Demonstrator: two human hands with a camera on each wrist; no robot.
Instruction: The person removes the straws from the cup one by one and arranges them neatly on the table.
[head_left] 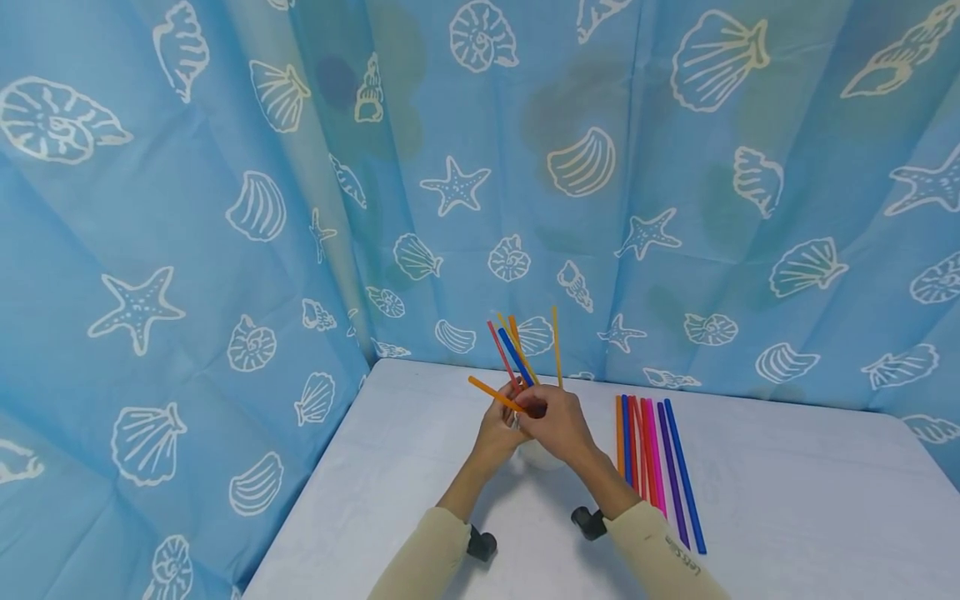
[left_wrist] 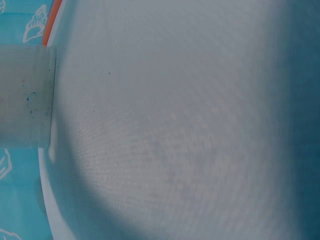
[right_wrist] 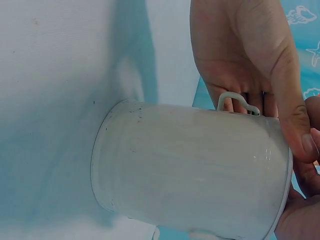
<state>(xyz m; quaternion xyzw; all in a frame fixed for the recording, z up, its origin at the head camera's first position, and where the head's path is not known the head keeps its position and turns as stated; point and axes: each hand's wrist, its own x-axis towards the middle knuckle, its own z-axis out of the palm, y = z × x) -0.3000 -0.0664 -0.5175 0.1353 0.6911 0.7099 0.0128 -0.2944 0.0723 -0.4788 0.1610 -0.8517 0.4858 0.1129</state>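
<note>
A white mug (right_wrist: 195, 165) stands upright on the table. My left hand (head_left: 497, 435) holds it near the rim, thumb over the edge and fingers by the handle (right_wrist: 237, 101). Several thin straws rise from the mug, among them a blue straw (head_left: 516, 357), a red straw (head_left: 502, 354) and a yellow straw (head_left: 557, 346). My right hand (head_left: 557, 423) is above the mug and pinches an orange straw (head_left: 491, 390), which slants out to the left. Its fingertips and the mug's mouth are partly hidden in the head view.
To the right, several straws lie roughly side by side, including a pink straw (head_left: 657, 450), a purple straw (head_left: 672, 475) and a blue straw (head_left: 686, 479). They rest on the white tabletop (head_left: 787, 500). Behind and to the left hangs a blue shell-print curtain (head_left: 525, 108).
</note>
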